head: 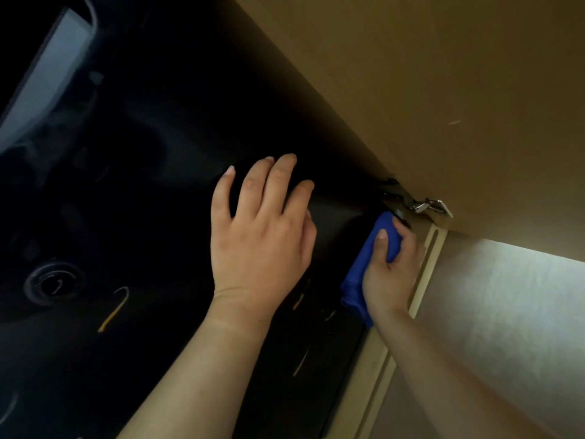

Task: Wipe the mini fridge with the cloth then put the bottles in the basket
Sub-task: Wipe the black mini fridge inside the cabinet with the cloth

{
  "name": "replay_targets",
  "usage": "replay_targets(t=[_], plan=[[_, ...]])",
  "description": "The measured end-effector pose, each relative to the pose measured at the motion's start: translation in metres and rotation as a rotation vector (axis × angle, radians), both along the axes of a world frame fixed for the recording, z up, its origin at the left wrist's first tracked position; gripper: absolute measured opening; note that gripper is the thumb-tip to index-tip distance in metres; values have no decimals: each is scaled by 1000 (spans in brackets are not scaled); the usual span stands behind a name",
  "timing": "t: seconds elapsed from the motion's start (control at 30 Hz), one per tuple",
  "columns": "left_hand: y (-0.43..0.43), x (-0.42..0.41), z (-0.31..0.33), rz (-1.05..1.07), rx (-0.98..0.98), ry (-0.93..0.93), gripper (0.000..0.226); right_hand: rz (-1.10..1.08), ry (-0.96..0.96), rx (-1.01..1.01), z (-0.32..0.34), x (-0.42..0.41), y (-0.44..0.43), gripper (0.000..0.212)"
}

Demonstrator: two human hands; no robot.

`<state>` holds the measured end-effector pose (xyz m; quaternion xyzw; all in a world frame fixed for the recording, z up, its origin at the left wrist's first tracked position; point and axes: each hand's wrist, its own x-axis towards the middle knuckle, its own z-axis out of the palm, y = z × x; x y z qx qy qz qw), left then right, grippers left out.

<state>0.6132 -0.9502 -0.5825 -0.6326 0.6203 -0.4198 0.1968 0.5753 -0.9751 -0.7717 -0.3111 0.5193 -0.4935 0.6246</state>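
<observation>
Step in hand, judged from the frame: wiping. The bottles and the basket are not in view.

The mini fridge [142,153] fills the left and centre of the frame as a dark, glossy face. The cloth [356,285], blue and bunched, lies at the right border of that face, right of centre. The right hand [392,267] grips it, with the fingers [381,245] curled round the upper part. The cloth's long axis runs from lower left to upper right, along the fridge edge.

The left hand [259,236] rests flat on the dark face just left of the cloth. Its fingers are straight, spread and holding nothing. It appears to be a bracing hand; the right hand is the working one.

Limits on travel:
- Upper right: a metal hinge [424,205] sits just beyond the cloth's top end, under the brown cabinet panel [411,90].
- Right: the pale cabinet frame [433,245] borders the fridge edge closely.
- Left and upper left: open dark face, partly occupied by the left hand.

The next stroke probably needs to run back down the edge or leftward; the left hand may have to shift clear.
</observation>
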Motion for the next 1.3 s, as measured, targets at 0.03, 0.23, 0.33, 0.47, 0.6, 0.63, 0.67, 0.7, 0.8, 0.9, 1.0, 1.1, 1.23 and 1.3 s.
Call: replay_targets(t=[0.03,0.23,0.33,0.47,0.6,0.63,0.67,0.7,0.8,0.9,1.0,1.1,1.23,1.3], plan=[[0,0,0,-2,2,2,32,-7,0,-25,3,1,0,33],[-1,0,0,-8,-1,-1,32,-20,41,-64,-12,1,-7,33],[0,0,-1,-6,-4,2,33,37,21,45,-25,-3,1,36],[-1,0,-1,-9,-7,3,34,81,3,60,-29,-2,22,35],[-1,0,0,-19,-8,7,33,80,18,72,-30,1,27,34],[-1,0,0,-21,-8,9,33,62,27,83,-31,1,19,34],[-1,0,0,-23,-8,13,33,46,35,96,-31,-1,9,34],[-1,0,0,-25,-8,16,33,35,43,106,-32,-1,-2,34],[-1,0,0,-25,-6,9,33,27,62,87,-38,-4,-20,34],[-1,0,-2,-19,-10,6,33,84,38,58,-38,-8,-4,35],[-1,1,-1,-14,-6,-1,34,113,24,70,-35,-10,15,36],[-2,1,-1,-22,-6,4,34,70,32,49,-33,-8,0,33],[-1,0,-1,-30,-9,23,36,-15,62,-6,-30,-4,-27,32],[-1,1,-1,-23,-9,17,38,4,52,-4,-33,-4,-21,34]])
